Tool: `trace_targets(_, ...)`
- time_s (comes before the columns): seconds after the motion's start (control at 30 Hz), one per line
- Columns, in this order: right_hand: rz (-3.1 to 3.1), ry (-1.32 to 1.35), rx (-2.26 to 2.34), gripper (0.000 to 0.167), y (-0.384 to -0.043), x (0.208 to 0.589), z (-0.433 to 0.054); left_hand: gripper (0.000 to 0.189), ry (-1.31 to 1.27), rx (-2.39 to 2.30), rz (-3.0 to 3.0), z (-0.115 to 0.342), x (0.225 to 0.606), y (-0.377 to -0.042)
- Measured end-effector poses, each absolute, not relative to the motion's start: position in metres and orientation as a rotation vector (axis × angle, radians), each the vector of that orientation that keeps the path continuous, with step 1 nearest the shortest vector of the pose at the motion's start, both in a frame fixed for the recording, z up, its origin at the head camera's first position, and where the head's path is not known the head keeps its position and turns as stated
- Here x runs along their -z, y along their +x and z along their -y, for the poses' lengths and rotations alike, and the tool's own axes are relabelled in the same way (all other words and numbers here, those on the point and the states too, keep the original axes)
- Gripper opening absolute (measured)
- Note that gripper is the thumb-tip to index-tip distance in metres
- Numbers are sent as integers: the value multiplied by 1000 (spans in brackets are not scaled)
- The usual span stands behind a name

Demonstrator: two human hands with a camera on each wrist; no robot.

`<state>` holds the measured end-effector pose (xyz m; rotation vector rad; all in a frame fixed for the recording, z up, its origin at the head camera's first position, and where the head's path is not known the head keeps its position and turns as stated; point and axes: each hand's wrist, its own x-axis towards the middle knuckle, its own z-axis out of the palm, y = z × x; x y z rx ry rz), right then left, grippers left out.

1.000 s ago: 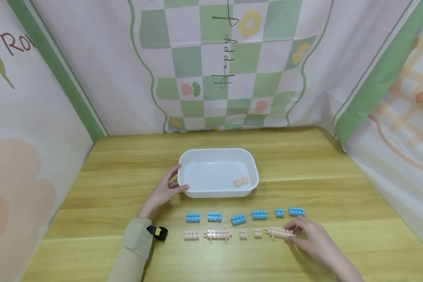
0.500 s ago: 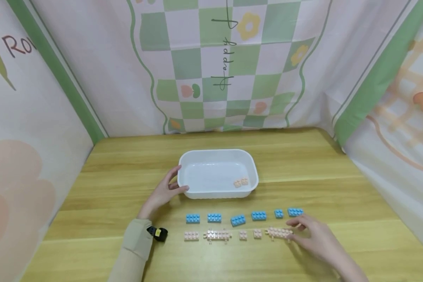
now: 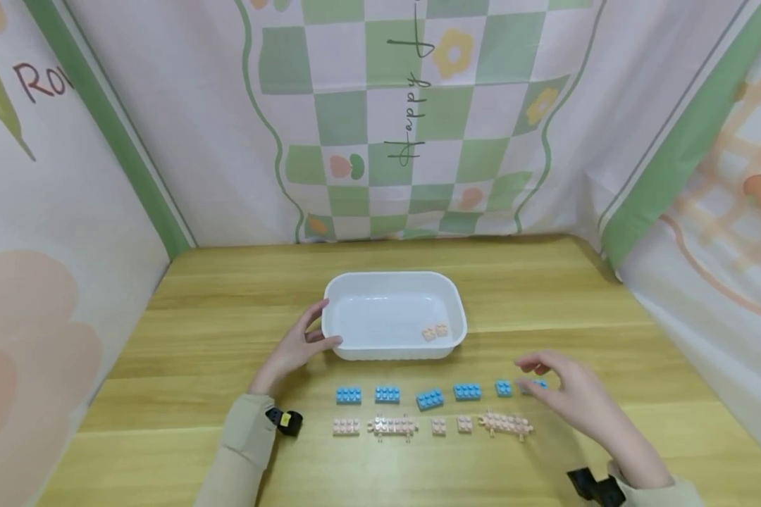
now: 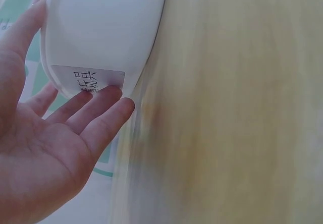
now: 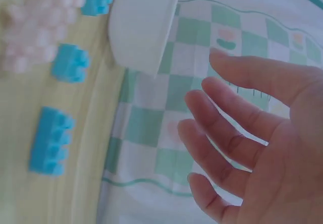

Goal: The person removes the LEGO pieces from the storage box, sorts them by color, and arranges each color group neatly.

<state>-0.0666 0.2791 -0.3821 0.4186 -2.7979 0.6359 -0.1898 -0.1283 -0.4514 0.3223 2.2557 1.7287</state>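
Note:
My left hand [image 3: 298,348] holds the left end of a white plastic tub [image 3: 393,352], thumb at the near corner. In the left wrist view, its fingertips touch the end wall by a printed label [image 4: 88,77]. Two small pale pink bricks [image 3: 435,332] lie inside the tub. My right hand [image 3: 567,387] hovers with loosely bent fingers and nothing in them, partly hiding the rightmost blue brick [image 3: 541,385]. To its left is a small square blue brick [image 3: 503,388]. Nearer me lies a long pale pink brick with side pegs [image 3: 506,423].
Several blue bricks [image 3: 467,392] form a row in front of the tub. A nearer row has a pink brick [image 3: 346,427], another pegged pink piece [image 3: 393,426] and two small pink bricks [image 3: 439,426]. Fabric curtains [image 3: 418,141] hang behind the wooden table [image 3: 228,282].
My right hand has let go of the right-hand pegged pink brick, which stays on the table, and moved away from me over the rightmost blue brick. My left hand stays on the tub.

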Motion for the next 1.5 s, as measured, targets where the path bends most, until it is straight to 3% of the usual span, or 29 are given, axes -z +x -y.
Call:
trace_targets(0.47,2855,462,-795,24,-116,362,-242,84,309,-1732,-2266,127,451,-189)
trace_targets(1.5,2973,654,-808,23,-189,390,-202,83,296,-1735,-2288,128,453,-190)
